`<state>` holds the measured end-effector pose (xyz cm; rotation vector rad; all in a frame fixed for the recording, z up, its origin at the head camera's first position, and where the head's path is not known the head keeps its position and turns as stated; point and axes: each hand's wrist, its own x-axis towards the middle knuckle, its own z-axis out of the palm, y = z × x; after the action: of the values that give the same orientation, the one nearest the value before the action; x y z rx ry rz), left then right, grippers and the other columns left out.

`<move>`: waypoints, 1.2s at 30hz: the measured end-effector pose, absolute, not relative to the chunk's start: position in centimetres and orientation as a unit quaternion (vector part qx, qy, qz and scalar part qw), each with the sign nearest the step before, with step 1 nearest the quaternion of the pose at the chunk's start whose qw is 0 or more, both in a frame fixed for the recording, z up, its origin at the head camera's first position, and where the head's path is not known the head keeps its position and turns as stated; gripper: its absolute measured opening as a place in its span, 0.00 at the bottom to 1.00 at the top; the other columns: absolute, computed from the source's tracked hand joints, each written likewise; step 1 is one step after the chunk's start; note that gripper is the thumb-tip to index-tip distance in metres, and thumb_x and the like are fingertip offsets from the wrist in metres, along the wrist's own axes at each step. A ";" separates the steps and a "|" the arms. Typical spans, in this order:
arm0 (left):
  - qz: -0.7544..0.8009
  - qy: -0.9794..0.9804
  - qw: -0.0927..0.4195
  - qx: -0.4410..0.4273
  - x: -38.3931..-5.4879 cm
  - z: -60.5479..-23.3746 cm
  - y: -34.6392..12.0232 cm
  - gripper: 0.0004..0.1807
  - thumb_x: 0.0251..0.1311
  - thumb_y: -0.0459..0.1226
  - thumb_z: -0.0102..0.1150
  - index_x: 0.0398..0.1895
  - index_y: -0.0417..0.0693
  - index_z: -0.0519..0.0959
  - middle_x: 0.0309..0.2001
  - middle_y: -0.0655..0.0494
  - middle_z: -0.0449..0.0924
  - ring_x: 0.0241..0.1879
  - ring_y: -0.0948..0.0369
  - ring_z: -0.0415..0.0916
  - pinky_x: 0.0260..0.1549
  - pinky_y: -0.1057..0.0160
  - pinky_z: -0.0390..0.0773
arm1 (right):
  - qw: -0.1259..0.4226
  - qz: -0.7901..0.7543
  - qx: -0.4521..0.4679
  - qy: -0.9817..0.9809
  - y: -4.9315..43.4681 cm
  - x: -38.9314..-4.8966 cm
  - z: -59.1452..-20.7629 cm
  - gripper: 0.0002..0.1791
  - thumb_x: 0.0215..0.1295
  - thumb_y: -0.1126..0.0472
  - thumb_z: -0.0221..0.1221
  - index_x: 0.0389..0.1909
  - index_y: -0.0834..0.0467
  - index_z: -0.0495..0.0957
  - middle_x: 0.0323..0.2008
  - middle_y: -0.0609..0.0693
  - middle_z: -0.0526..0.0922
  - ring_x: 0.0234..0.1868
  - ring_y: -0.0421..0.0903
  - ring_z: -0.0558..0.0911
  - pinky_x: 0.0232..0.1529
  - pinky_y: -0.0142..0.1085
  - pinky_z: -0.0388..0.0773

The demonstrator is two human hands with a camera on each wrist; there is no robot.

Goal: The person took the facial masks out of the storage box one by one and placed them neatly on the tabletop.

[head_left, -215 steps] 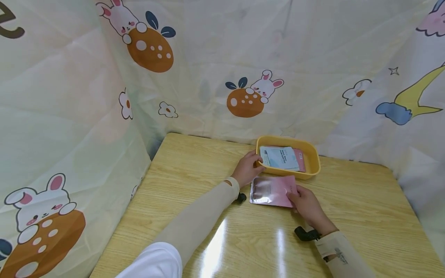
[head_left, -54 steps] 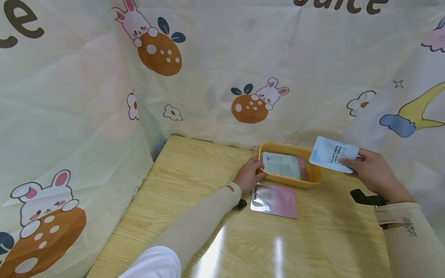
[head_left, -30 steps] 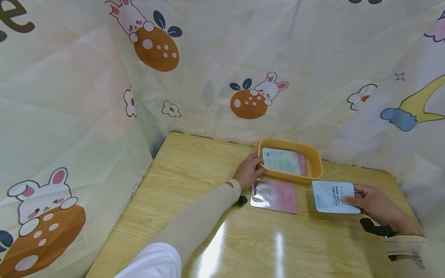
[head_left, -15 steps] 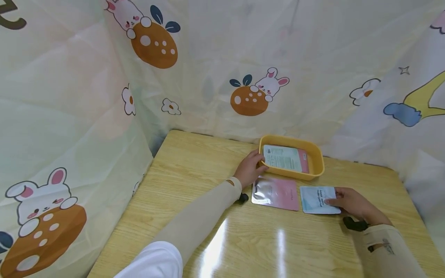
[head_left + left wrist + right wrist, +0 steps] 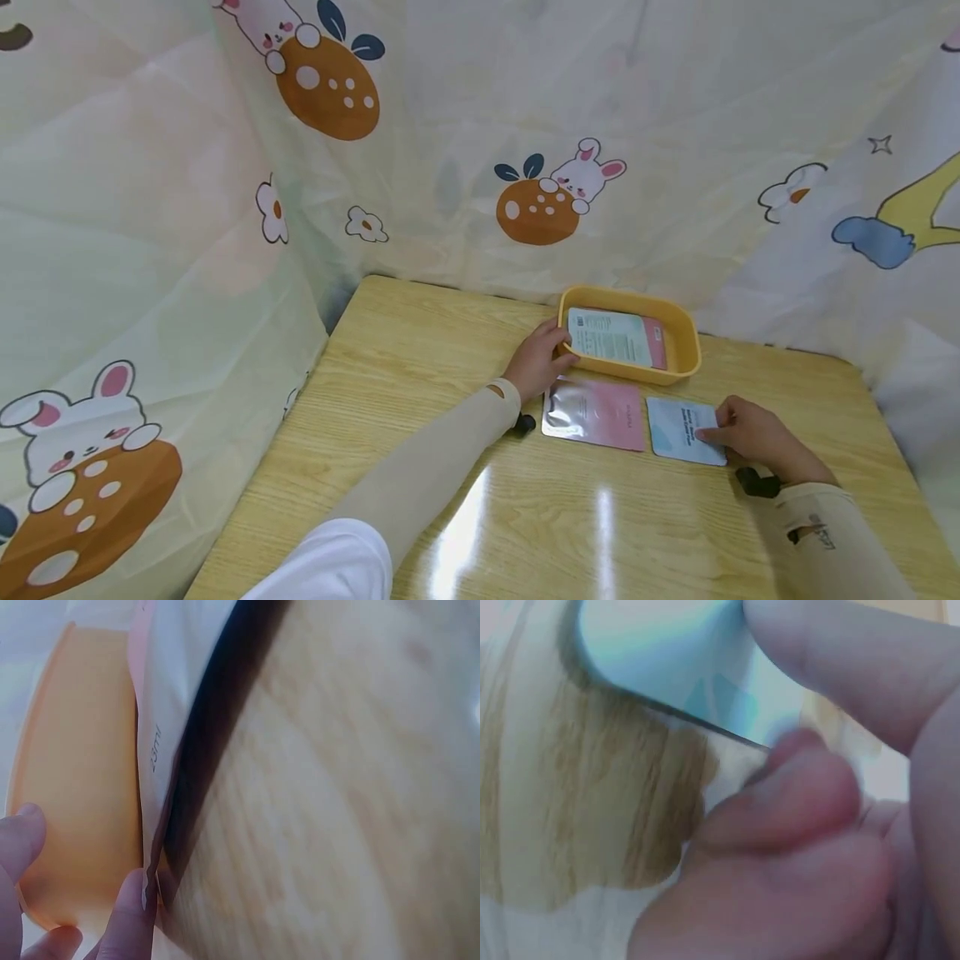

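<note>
My left hand [image 5: 535, 364] grips the left end of a yellow plastic basket [image 5: 678, 380] at the back of the table. In the left wrist view, its fingers [image 5: 21, 840] lie against the basket wall [image 5: 82, 750]. Inside the basket lie a pale green printed packet [image 5: 611, 337] and, partly under it, a pink packet [image 5: 656, 346]. A shiny pink sheet mask packet [image 5: 600, 417] lies in front of the basket. To its right, my right hand [image 5: 757, 433] pinches the right edge of a small light blue packet [image 5: 678, 427], low at the tabletop. The right wrist view shows the blue packet's rounded corner [image 5: 652, 652].
The wooden table [image 5: 570, 533] ends at a printed cloth backdrop [image 5: 435, 167] behind the basket and on the left. Bare tabletop lies in front of the packets and left of my left arm. Light reflects off the table's front part.
The pink mask packet has been let go on the table. My right hand has brought the light blue packet from over the basket's right end down beside it. My left hand stays on the basket.
</note>
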<state>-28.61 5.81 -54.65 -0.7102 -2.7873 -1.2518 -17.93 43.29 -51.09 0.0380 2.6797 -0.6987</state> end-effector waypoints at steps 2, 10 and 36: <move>-0.399 -0.888 0.006 -0.227 -28.7 -54.6 5.8 0.12 0.70 0.48 0.68 0.46 0.54 0.77 0.78 0.52 0.64 0.73 0.54 0.68 0.69 0.60 0.69 | 0.175 -0.227 0.011 0.958 43.2 -17.9 -50.8 0.29 0.66 0.45 0.71 0.38 0.62 0.65 0.31 0.52 0.73 0.33 0.50 0.73 0.33 0.40 0.67; -0.398 -0.889 0.002 -0.228 -28.4 -54.4 5.7 0.12 0.71 0.48 0.67 0.48 0.54 0.78 0.78 0.50 0.63 0.74 0.51 0.66 0.70 0.57 0.67 | 0.146 -0.207 -0.002 0.967 42.5 -17.8 -49.8 0.27 0.74 0.42 0.63 0.37 0.61 0.64 0.23 0.50 0.65 0.25 0.48 0.68 0.27 0.39 0.63; -0.412 -0.883 0.012 -0.227 -28.6 -54.7 5.6 0.11 0.70 0.47 0.69 0.46 0.55 0.78 0.77 0.49 0.66 0.74 0.54 0.66 0.70 0.59 0.68 | 0.011 -0.337 0.005 0.942 37.6 -24.0 -40.5 0.27 0.81 0.41 0.52 0.55 0.64 0.73 0.45 0.65 0.81 0.41 0.56 0.86 0.34 0.35 0.86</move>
<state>-28.56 5.55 -54.72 -0.7082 -2.7508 -1.2830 -24.03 37.65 -40.54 0.0159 2.9379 -1.0505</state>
